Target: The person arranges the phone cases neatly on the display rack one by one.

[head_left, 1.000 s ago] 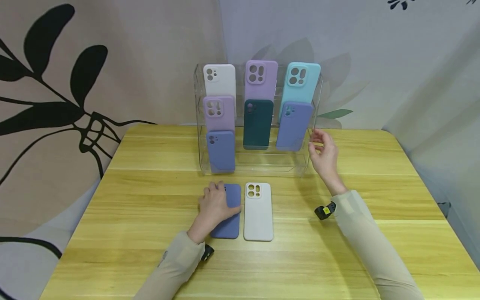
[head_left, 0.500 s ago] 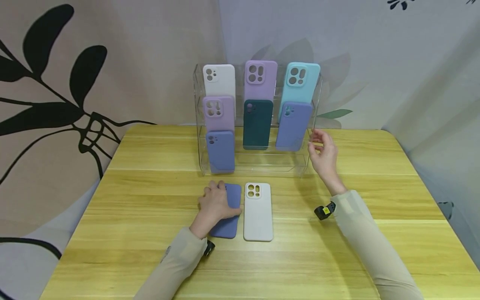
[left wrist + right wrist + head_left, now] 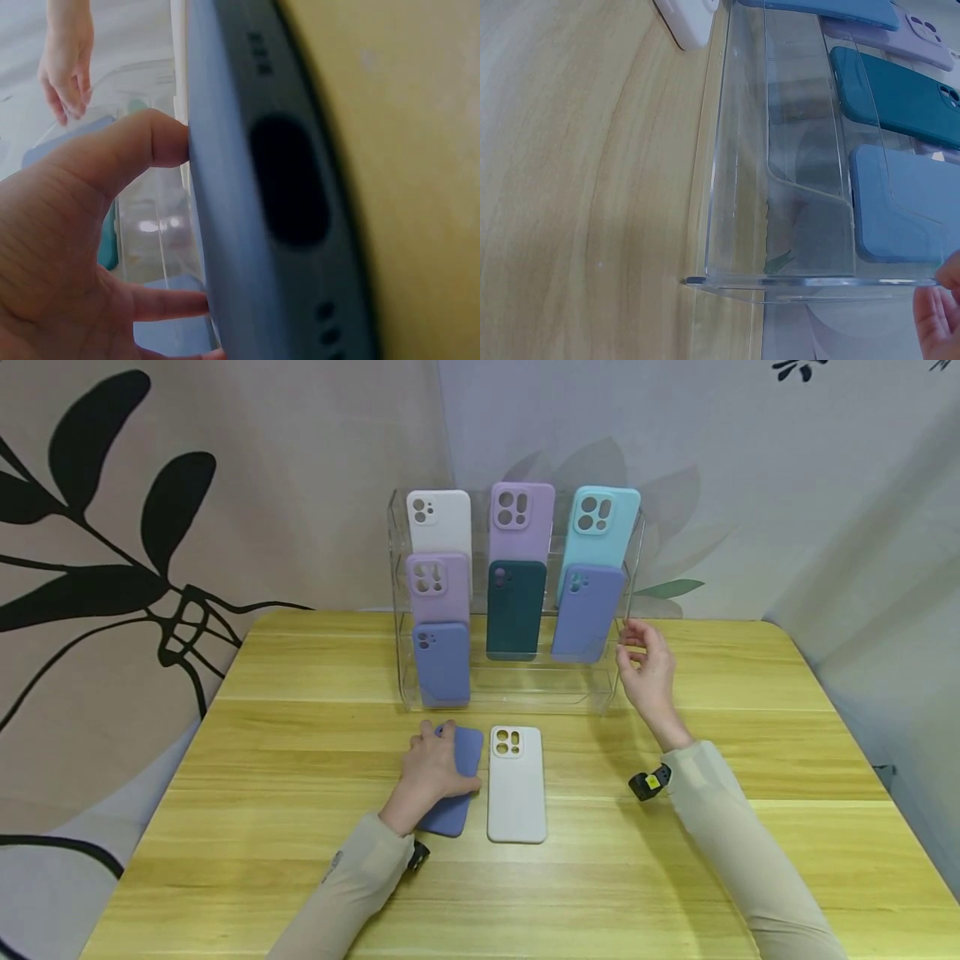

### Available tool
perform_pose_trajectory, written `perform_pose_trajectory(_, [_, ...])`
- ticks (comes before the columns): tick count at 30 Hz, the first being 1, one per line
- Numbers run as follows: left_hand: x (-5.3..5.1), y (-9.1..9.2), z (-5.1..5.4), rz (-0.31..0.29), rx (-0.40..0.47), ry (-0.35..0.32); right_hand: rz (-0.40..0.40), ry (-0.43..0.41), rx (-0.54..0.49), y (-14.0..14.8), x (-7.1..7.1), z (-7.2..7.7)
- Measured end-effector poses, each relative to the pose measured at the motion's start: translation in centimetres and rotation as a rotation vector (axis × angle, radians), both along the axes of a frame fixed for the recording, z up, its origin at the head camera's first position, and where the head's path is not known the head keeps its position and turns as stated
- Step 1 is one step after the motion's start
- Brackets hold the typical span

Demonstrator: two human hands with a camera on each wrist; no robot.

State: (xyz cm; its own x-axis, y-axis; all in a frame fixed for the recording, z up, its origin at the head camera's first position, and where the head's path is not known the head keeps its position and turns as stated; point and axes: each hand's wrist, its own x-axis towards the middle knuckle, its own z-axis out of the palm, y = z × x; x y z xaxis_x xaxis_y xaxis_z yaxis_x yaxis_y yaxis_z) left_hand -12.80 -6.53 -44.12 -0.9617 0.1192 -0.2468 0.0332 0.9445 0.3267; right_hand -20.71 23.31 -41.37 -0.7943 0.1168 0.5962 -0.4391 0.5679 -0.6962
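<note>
A blue phone case (image 3: pixel 468 753) lies slightly turned on the table, and my left hand (image 3: pixel 431 772) grips it from above. The thumb is at its right side and the fingers are by its top left part, covering much of it. In the left wrist view the case's end with the port cutout fills the middle. My right hand (image 3: pixel 648 668) pinches the right side edge of a clear acrylic display stand (image 3: pixel 810 282). Just right of the blue case lies a white phone case (image 3: pixel 517 793), its camera holes at the far end.
On the stand's tiers lean several cases: white (image 3: pixel 442 527), lilac (image 3: pixel 521 539), turquoise (image 3: pixel 600 547), a second lilac (image 3: pixel 442 597), dark green (image 3: pixel 516 610), and two blue ones. The wooden table (image 3: pixel 300 693) meets a wall behind the stand.
The blue case under my left hand has turned a little clockwise, its near end shifting left. My right hand stays at the stand's edge.
</note>
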Motion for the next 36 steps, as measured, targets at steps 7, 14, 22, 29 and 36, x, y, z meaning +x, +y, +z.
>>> perform_pose_trajectory(7, [0.1, -0.3, 0.3, 0.002, 0.029, 0.047, 0.002, 0.004, -0.001, 0.1, -0.1, -0.1])
perform_pose_trajectory(14, [0.3, 0.0, 1.1, -0.008, 0.083, 0.169, 0.001, -0.011, 0.004, 0.1, 0.0, 0.0])
perform_pose_trajectory(22, [0.5, 0.7, 2.2, -0.031, 0.177, 0.324, 0.008, -0.010, -0.003, 0.1, 0.0, 0.0])
perform_pose_trajectory(29, [-0.1, 1.9, 3.3, -0.033, 0.216, 0.428, 0.002, -0.015, -0.005, 0.1, -0.1, -0.1])
perform_pose_trajectory(36, [-1.0, 4.0, 4.8, -0.051, 0.262, 0.531, -0.006, -0.031, 0.012, 0.0, 0.1, 0.1])
